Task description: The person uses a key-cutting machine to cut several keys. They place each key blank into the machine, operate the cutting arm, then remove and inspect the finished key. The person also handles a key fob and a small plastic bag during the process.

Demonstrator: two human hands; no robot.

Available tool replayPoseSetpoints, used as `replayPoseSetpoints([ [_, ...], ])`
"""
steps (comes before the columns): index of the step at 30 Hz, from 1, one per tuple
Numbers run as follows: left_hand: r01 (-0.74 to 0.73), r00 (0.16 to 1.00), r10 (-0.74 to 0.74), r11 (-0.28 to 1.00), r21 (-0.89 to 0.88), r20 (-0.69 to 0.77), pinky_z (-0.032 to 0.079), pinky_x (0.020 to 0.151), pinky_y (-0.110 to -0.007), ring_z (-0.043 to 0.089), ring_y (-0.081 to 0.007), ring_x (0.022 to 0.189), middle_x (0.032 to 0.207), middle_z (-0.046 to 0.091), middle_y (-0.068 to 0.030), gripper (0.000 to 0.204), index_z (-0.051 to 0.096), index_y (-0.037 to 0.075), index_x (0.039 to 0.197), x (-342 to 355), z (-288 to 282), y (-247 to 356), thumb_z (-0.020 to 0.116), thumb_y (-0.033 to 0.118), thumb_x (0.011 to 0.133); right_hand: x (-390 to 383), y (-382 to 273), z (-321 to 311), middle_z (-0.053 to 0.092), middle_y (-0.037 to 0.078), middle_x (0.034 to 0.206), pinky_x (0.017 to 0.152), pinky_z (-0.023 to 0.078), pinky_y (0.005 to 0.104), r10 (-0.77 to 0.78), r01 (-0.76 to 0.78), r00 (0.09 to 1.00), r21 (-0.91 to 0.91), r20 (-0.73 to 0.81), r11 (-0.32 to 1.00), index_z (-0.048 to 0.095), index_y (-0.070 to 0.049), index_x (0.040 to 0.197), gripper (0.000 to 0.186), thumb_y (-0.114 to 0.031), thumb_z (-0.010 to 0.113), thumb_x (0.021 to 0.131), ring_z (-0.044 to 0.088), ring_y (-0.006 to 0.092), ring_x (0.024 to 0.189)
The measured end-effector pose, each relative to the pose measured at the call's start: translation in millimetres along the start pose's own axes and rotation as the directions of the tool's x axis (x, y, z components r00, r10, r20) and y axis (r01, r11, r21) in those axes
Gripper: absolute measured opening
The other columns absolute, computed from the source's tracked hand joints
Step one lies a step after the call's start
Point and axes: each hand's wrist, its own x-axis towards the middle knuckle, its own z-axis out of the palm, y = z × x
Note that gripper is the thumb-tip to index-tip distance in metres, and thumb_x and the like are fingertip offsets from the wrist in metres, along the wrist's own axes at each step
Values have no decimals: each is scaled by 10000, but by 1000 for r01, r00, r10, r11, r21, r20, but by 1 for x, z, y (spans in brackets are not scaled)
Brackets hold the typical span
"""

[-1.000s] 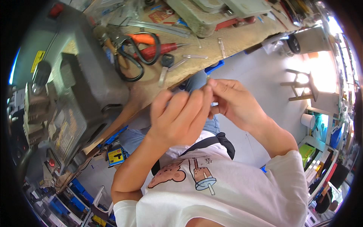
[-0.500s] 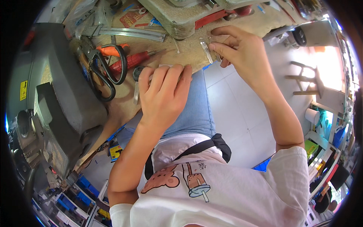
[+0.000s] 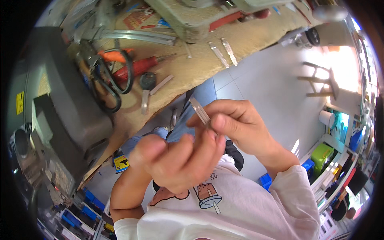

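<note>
Slim metal strip is pinched between right hand thumb and fingers, clear of the bench, left hand's fingertip hold can't be made out; judged light, stiff, slick, best gripped by its flat faces.

Ahead of our left hand and to its left, we see a bulky grey machine; nearer that hand, 1 pair of black-handled scissors overlaps 1 red screwdriver. Right of our right hand, we spot 1 wooden stool, 1 white cylinder and 1 green box.
</note>
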Motion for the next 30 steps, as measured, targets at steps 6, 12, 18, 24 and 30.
replayPoseSetpoints([
  [6,107,994,-104,986,125,-31,305,855,-357,493,-123,821,919,606,92,76,659,222,833,-12,-51,-11,661,241,760,12,-13,59,645,71,847,619,483,229,-64,70,995,-73,73,995,624,30,954,192,-147,579,897,582,97,719],
  [12,491,871,-491,871,32,-22,416,747,-339,526,-130,769,830,581,47,186,705,249,897,-26,-158,9,692,156,736,20,-24,131,632,66,727,519,469,224,-213,265,962,-390,170,882,623,24,969,165,-108,601,873,593,106,612],
  [18,283,953,-304,863,418,-18,463,823,-472,552,-290,938,1095,544,-127,293,583,23,1081,-32,-254,-34,577,16,788,39,-56,196,606,119,786,548,438,243,-658,756,201,-542,725,-367,636,56,940,261,145,629,695,568,184,659],
  [24,434,880,-475,781,448,-24,407,922,-440,599,-285,910,947,643,-124,231,649,-9,973,-39,-271,-87,611,19,747,81,-53,259,588,96,733,527,444,258,-504,671,198,-491,841,-556,614,20,856,186,91,672,694,572,173,628],
  [30,400,910,-415,876,269,2,374,962,-421,580,-294,987,1044,623,-124,264,637,-25,997,-35,-242,-123,584,5,740,98,-31,260,581,111,724,514,451,301,-536,635,182,-515,824,-576,612,9,833,207,63,697,651,578,241,613],
])
